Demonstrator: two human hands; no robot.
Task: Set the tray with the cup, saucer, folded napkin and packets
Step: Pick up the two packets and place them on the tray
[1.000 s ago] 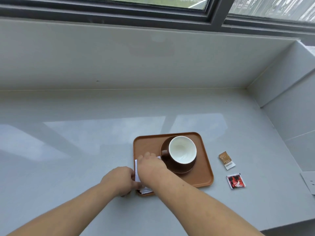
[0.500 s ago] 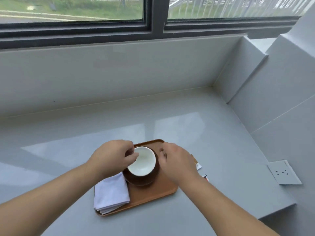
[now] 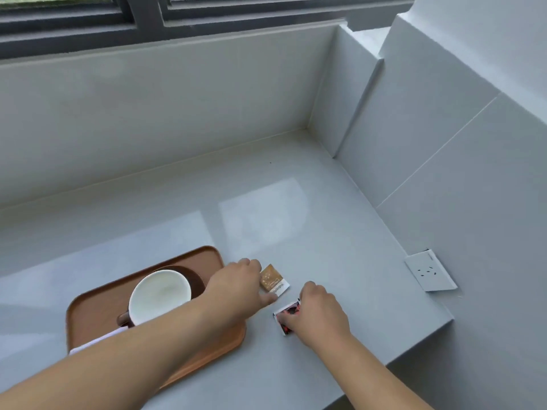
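Observation:
A brown tray (image 3: 88, 306) lies on the grey counter at the lower left. On it a white-lined cup (image 3: 159, 294) stands on a dark brown saucer (image 3: 196, 279). My left forearm hides most of the folded white napkin (image 3: 97, 340) on the tray's near side. My left hand (image 3: 236, 288) reaches across the tray, thumb and fingers closing on the left end of a brown packet (image 3: 273, 281) that lies on the counter. Just nearer, my right hand (image 3: 319, 318) pinches a red and white packet (image 3: 288, 313), also on the counter.
A white socket plate (image 3: 429, 270) sits on the right wall just above the counter. The counter's front edge (image 3: 414, 347) runs close behind my right hand. Tiled walls close the back and the right side, under a window.
Both hands have left the cup and moved right, off the tray, onto the two packets. The view has swung to the right, so the tray now sits lower left.

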